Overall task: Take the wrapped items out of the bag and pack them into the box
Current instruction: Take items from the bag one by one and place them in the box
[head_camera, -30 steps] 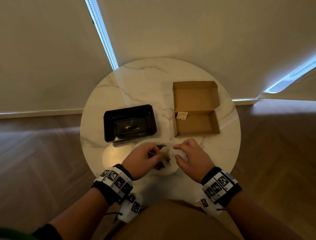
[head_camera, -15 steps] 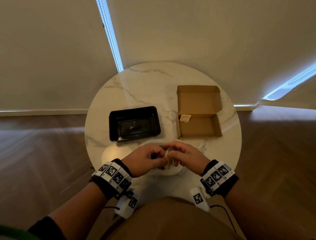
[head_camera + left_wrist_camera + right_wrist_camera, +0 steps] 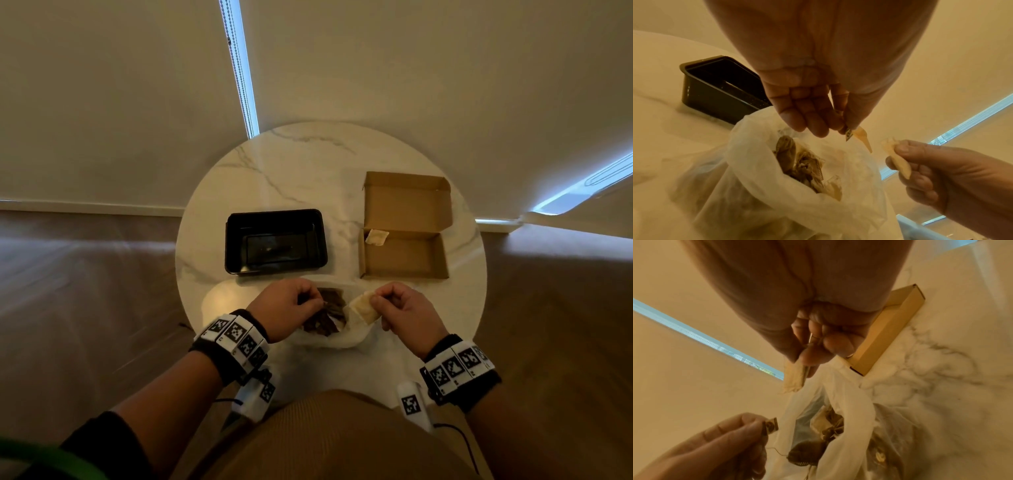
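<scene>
Two hands over the bag [image 3: 346, 337]
Right hand [image 3: 404, 313] pinches a pale packet [image 3: 363, 306]; left hand [image 3: 287, 310] pinches a small tag [image 3: 770, 426] — box [image 3: 404, 255] near the table's [image 3: 308, 164] right edge.

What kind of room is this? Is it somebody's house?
Probably a home, maybe a living or dining room. There's a small round marble table, a wooden floor and pale window blinds with daylight at their edges.
</scene>
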